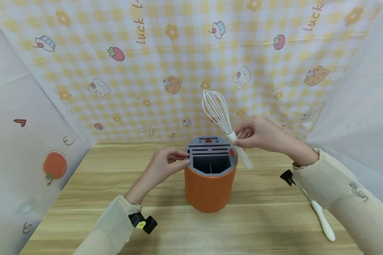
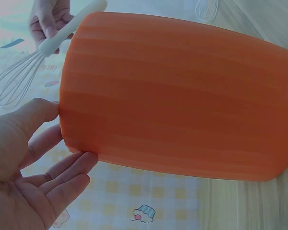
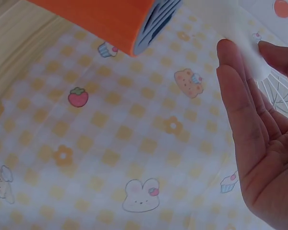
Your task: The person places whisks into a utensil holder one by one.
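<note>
My right hand (image 1: pixel 258 134) pinches the white handle of a whisk (image 1: pixel 217 109) between thumb and fingers. The whisk tilts, wire loops up and handle end down, beside the right rim of an orange utensil holder (image 1: pixel 209 191). The holder stands upright, with a grey slotted lid (image 1: pixel 210 152) and a dark open compartment at its front. My left hand (image 1: pixel 166 163) holds the holder's left rim with thumb and fingertips. The left wrist view shows the fingers of this hand (image 2: pixel 43 158) against the orange wall. In the right wrist view the whisk handle (image 3: pixel 247 52) is blurred.
A white-handled utensil (image 1: pixel 322 219) lies on the wooden table (image 1: pixel 115 177) at the right, partly covered by my right sleeve. Behind the table hangs a yellow checked cloth (image 1: pixel 146 63). White sheets (image 1: pixel 28 141) close off both sides.
</note>
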`<action>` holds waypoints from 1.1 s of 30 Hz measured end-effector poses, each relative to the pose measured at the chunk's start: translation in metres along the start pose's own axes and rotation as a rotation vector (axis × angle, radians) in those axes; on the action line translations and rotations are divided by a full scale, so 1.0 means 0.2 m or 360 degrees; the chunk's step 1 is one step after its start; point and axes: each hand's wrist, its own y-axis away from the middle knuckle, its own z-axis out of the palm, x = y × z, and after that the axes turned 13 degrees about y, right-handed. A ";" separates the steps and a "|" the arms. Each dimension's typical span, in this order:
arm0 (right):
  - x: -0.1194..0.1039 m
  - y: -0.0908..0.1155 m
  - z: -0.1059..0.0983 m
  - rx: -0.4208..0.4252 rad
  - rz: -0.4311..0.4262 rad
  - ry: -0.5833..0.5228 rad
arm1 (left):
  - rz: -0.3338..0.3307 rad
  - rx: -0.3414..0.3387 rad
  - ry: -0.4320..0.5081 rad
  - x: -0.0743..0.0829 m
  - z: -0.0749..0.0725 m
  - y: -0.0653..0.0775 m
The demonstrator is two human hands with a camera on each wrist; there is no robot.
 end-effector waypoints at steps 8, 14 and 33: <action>-0.08 -0.08 0.02 0.0015 -0.0091 0.0069 | -0.0012 -0.0009 -0.0036 0.16 0.02 0.03; -0.12 -0.14 0.04 0.0013 -0.0210 0.0076 | -0.0043 0.0006 -0.0056 0.13 0.02 0.02; -0.17 -0.33 0.18 -0.0133 -0.0472 0.0034 | 0.0036 0.0002 0.0009 0.01 0.00 0.00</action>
